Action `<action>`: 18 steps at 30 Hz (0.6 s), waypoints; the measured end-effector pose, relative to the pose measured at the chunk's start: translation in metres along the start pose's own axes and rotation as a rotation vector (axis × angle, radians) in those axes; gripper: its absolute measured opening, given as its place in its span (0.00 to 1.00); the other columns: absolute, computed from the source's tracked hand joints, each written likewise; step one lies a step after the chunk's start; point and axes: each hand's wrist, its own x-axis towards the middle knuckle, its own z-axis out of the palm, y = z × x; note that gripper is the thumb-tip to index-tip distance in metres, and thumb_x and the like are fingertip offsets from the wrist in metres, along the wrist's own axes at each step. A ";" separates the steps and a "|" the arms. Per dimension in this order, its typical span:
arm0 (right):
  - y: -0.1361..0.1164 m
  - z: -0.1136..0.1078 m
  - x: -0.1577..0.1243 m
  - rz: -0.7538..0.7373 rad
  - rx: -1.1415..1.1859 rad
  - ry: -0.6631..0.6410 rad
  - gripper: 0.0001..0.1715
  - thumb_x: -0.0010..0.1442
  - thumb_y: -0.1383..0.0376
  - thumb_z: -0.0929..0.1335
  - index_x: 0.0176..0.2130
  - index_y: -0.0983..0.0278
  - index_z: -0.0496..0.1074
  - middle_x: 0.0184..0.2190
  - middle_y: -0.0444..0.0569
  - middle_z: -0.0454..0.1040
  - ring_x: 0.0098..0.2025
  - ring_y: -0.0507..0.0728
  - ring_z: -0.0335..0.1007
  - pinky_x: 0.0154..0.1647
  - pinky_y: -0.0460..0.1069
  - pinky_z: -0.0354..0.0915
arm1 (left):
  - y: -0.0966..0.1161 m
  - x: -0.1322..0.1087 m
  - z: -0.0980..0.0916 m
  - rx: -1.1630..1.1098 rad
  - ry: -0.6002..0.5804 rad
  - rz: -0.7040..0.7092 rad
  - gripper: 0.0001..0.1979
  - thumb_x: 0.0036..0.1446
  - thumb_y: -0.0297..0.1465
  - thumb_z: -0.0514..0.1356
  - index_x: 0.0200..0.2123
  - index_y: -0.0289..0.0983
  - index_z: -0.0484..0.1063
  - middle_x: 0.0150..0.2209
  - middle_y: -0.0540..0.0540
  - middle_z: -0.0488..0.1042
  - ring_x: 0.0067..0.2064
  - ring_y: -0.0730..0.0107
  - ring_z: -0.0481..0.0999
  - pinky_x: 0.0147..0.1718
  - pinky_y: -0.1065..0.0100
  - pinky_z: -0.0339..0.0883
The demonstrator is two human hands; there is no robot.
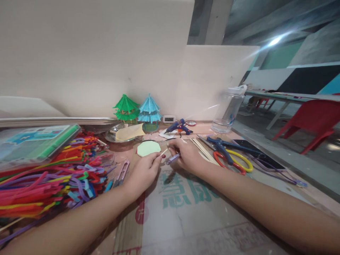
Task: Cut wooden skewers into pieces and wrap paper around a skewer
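Note:
In the middle of the table, my left hand is closed on a short thin wooden stick, its tip pointing up and right. Close beside it, my right hand is closed round a small purple tool, which looks like a pen or cutter. The hands are near each other but apart. A pale green octagon lies just beyond my left hand. Several wooden sticks rest to the right of my right hand.
Pipe cleaners and a plastic box fill the left. Behind stand two small pavilions, a metal dish and a glue gun. Scissors, a phone and a bottle are at right.

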 end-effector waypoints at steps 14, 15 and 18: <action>0.000 0.000 -0.002 -0.083 0.069 -0.079 0.04 0.57 0.69 0.63 0.35 0.63 0.66 0.25 0.43 0.68 0.26 0.52 0.62 0.28 0.45 0.56 | 0.002 -0.001 -0.001 -0.024 -0.004 0.030 0.17 0.60 0.35 0.47 0.40 0.36 0.74 0.41 0.42 0.79 0.42 0.58 0.76 0.44 0.63 0.66; 0.001 0.001 -0.002 -0.085 0.067 -0.076 0.05 0.57 0.70 0.63 0.36 0.63 0.66 0.26 0.43 0.69 0.27 0.52 0.63 0.29 0.45 0.56 | 0.002 0.000 -0.001 -0.025 -0.003 0.032 0.17 0.60 0.35 0.47 0.40 0.36 0.74 0.40 0.42 0.79 0.42 0.59 0.76 0.43 0.64 0.66; 0.002 0.002 -0.001 0.021 0.008 0.013 0.07 0.58 0.69 0.62 0.39 0.63 0.66 0.26 0.44 0.70 0.27 0.52 0.64 0.28 0.45 0.56 | 0.001 0.000 -0.001 -0.020 0.000 0.022 0.18 0.61 0.36 0.47 0.38 0.35 0.74 0.37 0.43 0.79 0.40 0.58 0.76 0.40 0.64 0.66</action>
